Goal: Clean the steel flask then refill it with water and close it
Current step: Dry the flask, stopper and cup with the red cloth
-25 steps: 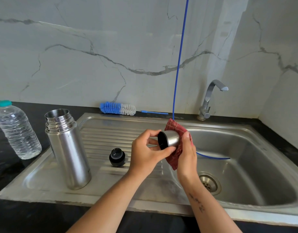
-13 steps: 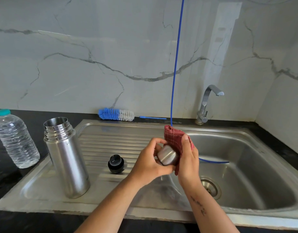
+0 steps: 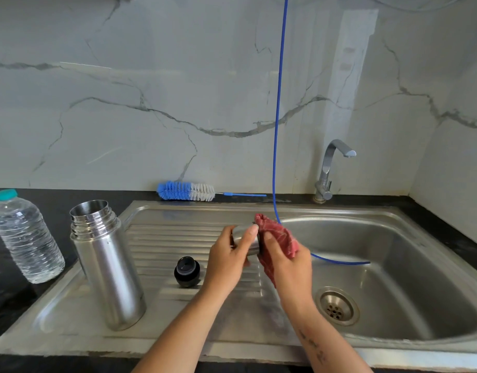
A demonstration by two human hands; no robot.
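Steel cup-lid of the flask is held on its side above the sink's drainboard, at the basin's edge, gripped by the curled fingers of the left hand — presumably so its open end can be reached. A red cloth is bunched in the right hand and pressed against that end, thumb on top, as if wiping is under way. Both forearms are raised from the sink's front edge, wrists turned inward. The flask body is stood upright and open at the drainboard's left corner, its black stopper set beside it — the water bottle is kept capped on the worktop's left edge, likely for refilling. A bottle brush is laid behind the sink.
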